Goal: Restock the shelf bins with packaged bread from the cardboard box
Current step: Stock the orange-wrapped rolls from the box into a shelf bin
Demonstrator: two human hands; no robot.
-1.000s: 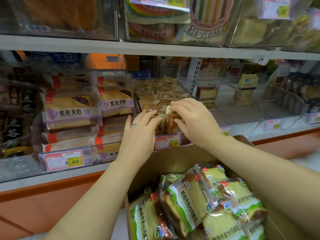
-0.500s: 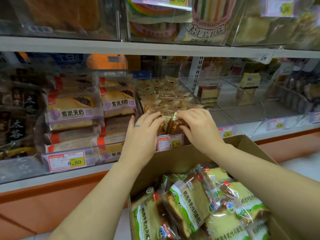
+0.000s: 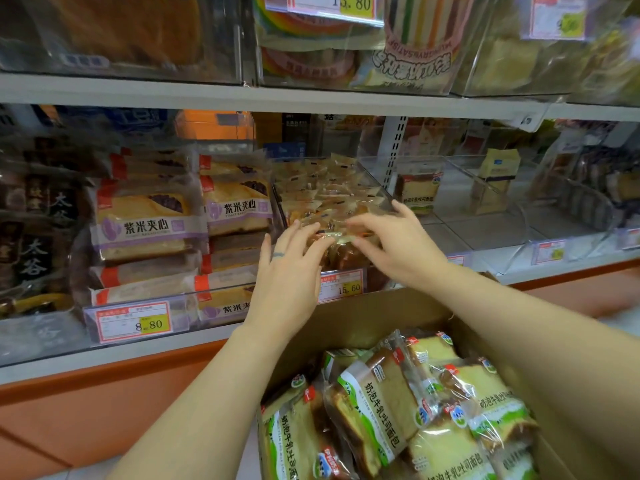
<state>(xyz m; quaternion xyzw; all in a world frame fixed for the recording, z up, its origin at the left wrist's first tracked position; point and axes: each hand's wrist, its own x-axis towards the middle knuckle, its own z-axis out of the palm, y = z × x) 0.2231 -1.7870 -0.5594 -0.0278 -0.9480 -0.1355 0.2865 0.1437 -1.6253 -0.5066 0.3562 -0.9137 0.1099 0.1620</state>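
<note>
Both hands reached into the middle bin [image 3: 375,183] of the lower shelf [image 3: 138,351], where small clear-wrapped cakes [image 3: 322,192] lay in rows. The left hand [image 3: 291,268] had its fingers straight and slightly spread, their tips pressing on the front packets just above the price tag marked 15.60 [image 3: 341,285]. The right hand [image 3: 398,244] lay over the same front packets from the right side with its fingers stretched toward the left hand. Motion blur hid whether those fingers pinched a wrapper or only rested on it. The fingertips of the two hands were close together but not touching.

The cardboard box [image 3: 363,320] stood open below the hands, in front of the shelf edge, between the two forearms. It held bagged bread loaves [image 3: 377,400] with green and white labels, packed on edge and leaning against each other. None of them was in either hand.

One loaf with the same label [image 3: 417,194] stood upright at the back of the bin to the right [image 3: 460,230], and a pale yellow pack [image 3: 498,168] stood farther right. The bin to the left [image 3: 207,306] was stacked with purple-labelled bread [image 3: 149,226] behind a tag marked 8.80 [image 3: 135,322]. On the upper shelf [image 3: 311,98], striped cake packs [image 3: 415,39] filled clear bins.
</note>
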